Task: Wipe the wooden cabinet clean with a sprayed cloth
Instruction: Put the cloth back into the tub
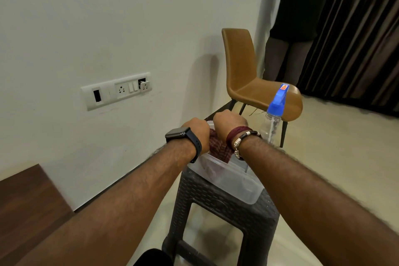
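- Hands: left hand (195,129) and right hand (228,122) both grip a maroon cloth (218,148) above a clear tub (226,177).
- Risk: tugging may tip the tub off the stool (222,207), or knock over the nearby spray bottle (272,117).

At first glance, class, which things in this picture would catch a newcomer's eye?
Both hands, the left hand and the right hand, grip a maroon checked cloth over a clear plastic tub on a dark stool. Just right stands a blue-topped spray bottle, with a tan chair behind.
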